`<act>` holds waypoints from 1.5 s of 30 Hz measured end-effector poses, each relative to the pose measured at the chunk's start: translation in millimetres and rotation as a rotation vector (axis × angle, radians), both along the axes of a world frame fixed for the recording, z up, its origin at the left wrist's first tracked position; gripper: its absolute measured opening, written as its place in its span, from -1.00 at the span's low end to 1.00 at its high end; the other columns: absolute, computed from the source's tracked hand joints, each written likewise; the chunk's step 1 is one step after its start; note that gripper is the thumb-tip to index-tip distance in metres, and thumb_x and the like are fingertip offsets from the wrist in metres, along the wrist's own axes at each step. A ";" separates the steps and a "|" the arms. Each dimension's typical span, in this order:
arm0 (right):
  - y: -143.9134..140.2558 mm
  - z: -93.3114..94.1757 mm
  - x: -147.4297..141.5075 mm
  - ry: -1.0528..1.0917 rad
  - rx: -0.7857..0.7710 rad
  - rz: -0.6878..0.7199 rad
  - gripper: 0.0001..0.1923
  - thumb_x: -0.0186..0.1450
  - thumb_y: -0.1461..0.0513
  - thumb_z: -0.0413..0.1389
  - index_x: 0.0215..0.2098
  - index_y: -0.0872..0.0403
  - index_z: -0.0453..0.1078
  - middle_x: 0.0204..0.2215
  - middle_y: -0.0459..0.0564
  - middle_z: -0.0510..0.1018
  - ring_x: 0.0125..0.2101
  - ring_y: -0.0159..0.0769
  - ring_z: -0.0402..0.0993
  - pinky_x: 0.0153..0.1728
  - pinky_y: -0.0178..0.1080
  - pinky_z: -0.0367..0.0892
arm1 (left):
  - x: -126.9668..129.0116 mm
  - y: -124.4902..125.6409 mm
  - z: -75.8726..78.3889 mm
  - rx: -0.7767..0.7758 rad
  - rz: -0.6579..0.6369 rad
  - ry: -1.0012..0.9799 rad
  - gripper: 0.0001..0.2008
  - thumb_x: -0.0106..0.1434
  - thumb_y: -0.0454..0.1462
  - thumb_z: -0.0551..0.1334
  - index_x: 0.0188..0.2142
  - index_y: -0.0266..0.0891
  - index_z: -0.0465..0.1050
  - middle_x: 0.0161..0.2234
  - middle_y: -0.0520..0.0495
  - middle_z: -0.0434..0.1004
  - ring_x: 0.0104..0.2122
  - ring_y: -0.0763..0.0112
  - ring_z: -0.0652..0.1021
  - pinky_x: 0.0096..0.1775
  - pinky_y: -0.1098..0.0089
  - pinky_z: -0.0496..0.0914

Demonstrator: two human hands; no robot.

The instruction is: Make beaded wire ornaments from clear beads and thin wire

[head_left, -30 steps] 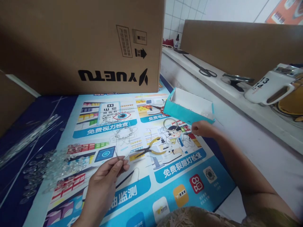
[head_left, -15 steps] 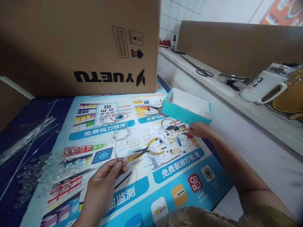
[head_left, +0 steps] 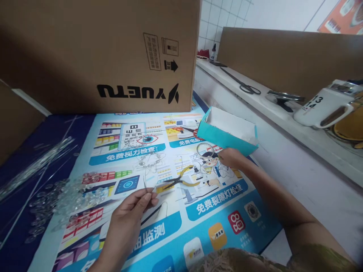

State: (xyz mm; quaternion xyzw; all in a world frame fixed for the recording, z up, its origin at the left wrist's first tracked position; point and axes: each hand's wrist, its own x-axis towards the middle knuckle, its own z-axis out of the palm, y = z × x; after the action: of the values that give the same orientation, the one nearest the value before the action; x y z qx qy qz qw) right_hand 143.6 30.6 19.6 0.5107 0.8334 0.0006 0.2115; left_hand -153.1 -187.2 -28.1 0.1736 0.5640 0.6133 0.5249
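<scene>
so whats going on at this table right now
A person sits at a printed poster mat. The left hand pinches a thin wire between its fingertips. The right hand rests beside a teal box and a wire ring. Yellow-handled pliers lie between the hands, clear beads to the left.

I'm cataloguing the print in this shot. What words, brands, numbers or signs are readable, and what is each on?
"YUETU", upside down: cardboard box.
Black arrow sign and two framed labels, their print too small: same box.
"13" over "14": white mug.
"免费视力检查", "免费裂隙灯检查", "监测": poster.
Eye-chart letters, "88" red icon: same poster.
"免费电脑", then cut off by the teal box.
QR code and the poster's other small captions: too small.
</scene>
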 end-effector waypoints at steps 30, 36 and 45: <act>-8.8 57.2 28.4 0.451 -0.155 -0.119 -0.77 0.20 0.12 -0.07 -0.42 0.08 0.34 -0.55 -0.12 0.50 -0.62 -0.47 0.37 -0.56 -0.44 0.14 | -0.8 -2.9 -0.1 0.010 -0.044 0.010 -0.67 0.01 -0.21 0.32 -0.22 -0.27 0.42 -0.36 -0.04 0.54 -0.40 0.44 0.52 -0.16 0.33 0.41; -48.5 49.5 -18.5 0.660 0.026 0.119 -0.83 0.19 0.17 -0.02 -0.45 0.07 0.35 -0.59 -0.15 0.44 -0.57 -0.47 0.29 -0.54 -0.41 0.05 | 3.8 -5.5 1.8 0.031 -0.134 0.039 -0.70 0.03 -0.21 0.30 -0.23 -0.27 0.42 -0.34 -0.08 0.54 -0.40 0.41 0.53 -0.21 0.34 0.41; -108.1 28.9 -117.4 0.728 -0.064 0.559 -0.73 0.32 0.16 -0.13 -0.23 0.03 0.39 -0.31 -0.06 0.52 -0.31 -0.37 0.38 -0.35 -0.37 0.15 | 6.2 -7.6 21.7 0.174 -0.170 0.001 -0.79 0.12 -0.19 0.23 -0.28 -0.28 0.40 -0.34 -0.06 0.52 -0.41 0.47 0.51 -0.25 0.38 0.39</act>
State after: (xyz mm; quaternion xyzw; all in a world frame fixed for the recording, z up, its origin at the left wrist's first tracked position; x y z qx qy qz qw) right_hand 26.2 -77.5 48.5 0.2262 0.9588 -0.1477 -0.0876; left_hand -146.9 -194.8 -6.5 0.2661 0.4921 0.6133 0.5576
